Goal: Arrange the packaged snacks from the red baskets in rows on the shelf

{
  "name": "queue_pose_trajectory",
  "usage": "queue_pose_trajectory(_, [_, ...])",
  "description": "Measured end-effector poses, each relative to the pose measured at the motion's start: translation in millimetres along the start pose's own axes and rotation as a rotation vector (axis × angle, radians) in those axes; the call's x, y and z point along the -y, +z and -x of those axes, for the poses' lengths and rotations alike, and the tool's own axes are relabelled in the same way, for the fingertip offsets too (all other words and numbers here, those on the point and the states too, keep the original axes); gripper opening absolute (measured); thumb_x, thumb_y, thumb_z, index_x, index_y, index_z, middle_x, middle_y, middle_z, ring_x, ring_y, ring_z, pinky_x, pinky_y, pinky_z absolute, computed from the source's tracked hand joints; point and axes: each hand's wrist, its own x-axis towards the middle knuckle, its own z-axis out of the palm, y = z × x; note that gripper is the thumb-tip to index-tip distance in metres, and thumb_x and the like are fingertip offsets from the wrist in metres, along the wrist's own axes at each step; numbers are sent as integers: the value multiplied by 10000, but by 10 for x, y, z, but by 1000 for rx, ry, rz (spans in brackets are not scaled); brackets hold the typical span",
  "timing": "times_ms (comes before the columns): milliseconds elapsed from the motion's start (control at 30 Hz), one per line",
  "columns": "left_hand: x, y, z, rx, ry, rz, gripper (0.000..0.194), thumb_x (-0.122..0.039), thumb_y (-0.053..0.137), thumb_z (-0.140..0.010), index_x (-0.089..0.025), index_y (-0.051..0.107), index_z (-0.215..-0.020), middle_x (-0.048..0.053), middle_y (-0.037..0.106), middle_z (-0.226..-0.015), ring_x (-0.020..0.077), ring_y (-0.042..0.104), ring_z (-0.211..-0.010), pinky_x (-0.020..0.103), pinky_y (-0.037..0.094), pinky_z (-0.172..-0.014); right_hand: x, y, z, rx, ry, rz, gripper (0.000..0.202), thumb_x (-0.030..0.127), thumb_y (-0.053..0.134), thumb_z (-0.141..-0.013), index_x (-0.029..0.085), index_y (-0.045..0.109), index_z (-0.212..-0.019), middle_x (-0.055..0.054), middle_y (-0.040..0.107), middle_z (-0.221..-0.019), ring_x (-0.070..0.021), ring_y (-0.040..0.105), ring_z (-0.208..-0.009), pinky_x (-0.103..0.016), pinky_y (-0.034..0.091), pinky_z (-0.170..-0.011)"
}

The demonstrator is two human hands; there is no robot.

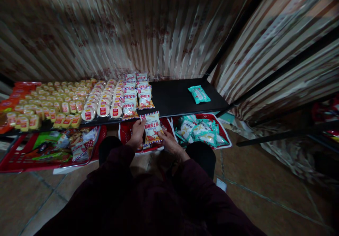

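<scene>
Between my two hands is a snack bag (152, 128), white and orange with red lettering, held upright in front of the shelf edge. My left hand (137, 133) is closed on its left side, and my right hand (171, 142) grips its lower right corner. Just beyond it, matching snack bags (145, 98) stand in two rows on the black shelf (169, 96). Below the held bag sits a red basket (166, 124) with a white rim, its contents mostly hidden by my hands and the bag.
Round packaged cakes (103, 109) and small yellow packages (66, 107) fill the shelf's left. One teal packet (199, 94) lies on the right part. A basket of teal packets (201, 130) is below right; a red basket of mixed snacks (13, 158) is below left. A dark post (219, 57) rises at right.
</scene>
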Motion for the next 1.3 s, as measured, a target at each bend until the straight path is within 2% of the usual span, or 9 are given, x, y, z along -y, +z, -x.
queue_pose_trajectory(200, [-70,11,-22,-29,-18,10,433,-485,775,-540,-158,551,-715,-7,637,-665,133,597,-610,303,491,-671,-61,-19,-22,-40,-40,-52,502,418,778,-661,243,605,-1099,-46,683,-1079,-200,680,-904,-329,575,-768])
queue_pose_trajectory(400, [-167,60,28,-18,-50,-37,431,-485,776,-536,-159,570,-728,20,657,-701,163,619,-662,306,493,-662,10,41,48,-66,-67,-64,479,427,779,-645,239,626,-1058,-30,697,-1027,-196,683,-849,-308,578,-690])
queue_pose_trajectory(567, [-163,56,56,27,33,-91,338,-440,715,-638,-170,585,-796,44,666,-828,163,620,-763,269,471,-664,51,50,74,-130,-82,-73,459,414,787,-638,239,635,-1035,-24,705,-990,-183,680,-817,-283,564,-649])
queue_pose_trajectory(767, [-94,46,77,-66,118,-181,262,-281,638,-717,-182,551,-944,45,616,-891,132,585,-760,247,462,-662,79,28,53,-194,-119,-103,473,420,798,-615,225,631,-1012,-35,707,-1008,-193,679,-833,-279,561,-643])
queue_pose_trajectory(933, [-29,55,129,-46,237,-263,178,-224,612,-729,-202,618,-906,58,622,-933,170,583,-859,273,476,-754,65,36,49,-236,-117,-85,484,444,775,-631,225,622,-1035,-44,708,-1014,-216,678,-869,-318,568,-691])
queue_pose_trajectory(1067, [-34,84,226,-8,294,-304,205,-177,654,-687,-222,680,-886,59,621,-994,193,577,-911,304,444,-881,59,65,48,-271,-160,-47,492,449,748,-660,229,601,-1074,-52,694,-1067,-238,660,-948,-364,562,-787])
queue_pose_trajectory(1200, [-47,146,310,56,229,-259,278,-194,709,-673,-220,683,-948,75,638,-1064,226,562,-1041,316,404,-951,83,99,68,-290,-294,107,509,427,678,-733,250,552,-1194,-43,657,-1152,-229,624,-1035,-398,509,-917])
queue_pose_trajectory(1300, [-36,189,347,151,146,-175,378,-267,727,-691,-212,641,-1055,91,630,-1154,231,554,-1099,314,415,-941,110,138,105,-366,-428,387,514,401,629,-773,230,528,-1248,-73,605,-1231,-239,583,-1100,-437,433,-1009])
